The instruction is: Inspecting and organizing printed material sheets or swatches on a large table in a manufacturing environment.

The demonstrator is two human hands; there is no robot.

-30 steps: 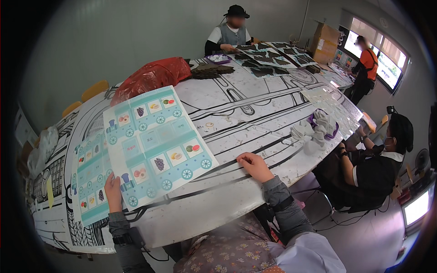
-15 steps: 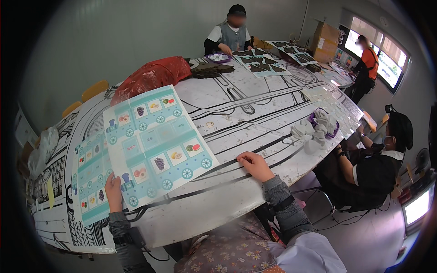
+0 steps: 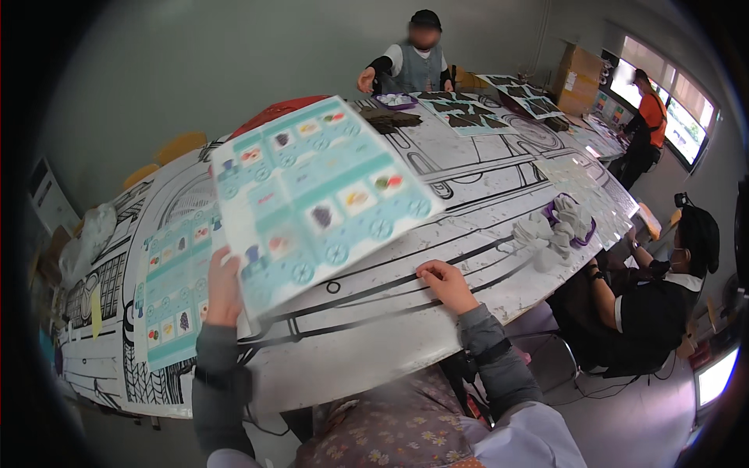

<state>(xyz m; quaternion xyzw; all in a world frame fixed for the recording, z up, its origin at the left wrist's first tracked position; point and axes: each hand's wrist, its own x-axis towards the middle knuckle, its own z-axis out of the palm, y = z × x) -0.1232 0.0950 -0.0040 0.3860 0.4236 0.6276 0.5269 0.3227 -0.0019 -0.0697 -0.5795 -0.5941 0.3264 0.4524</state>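
My left hand (image 3: 224, 290) grips a large printed sheet (image 3: 312, 187) by its near left edge, thumb in front. The sheet is white and teal, with pictures of fruit set in train cars, and it is tilted up off the table. Beneath and to its left, a similar fruit sheet (image 3: 168, 327) lies on the table. My right hand (image 3: 449, 285) hovers over the near edge, apart from the sheet, its fingers curled closed and nothing visible in them.
The white table (image 3: 374, 331) bears black line drawings. A red plastic bag (image 3: 281, 111) sits behind the raised sheet. Toward the right are a purple tray (image 3: 583, 234) with white pieces and a seated person (image 3: 655, 312). A person (image 3: 417, 66) stands across the table; another (image 3: 646, 121) works near the windows.
My left hand has raised the sheet and carried it to the right, uncovering more of the sheet on the table. The person across has lifted a hand. My right hand stays nearly in place.
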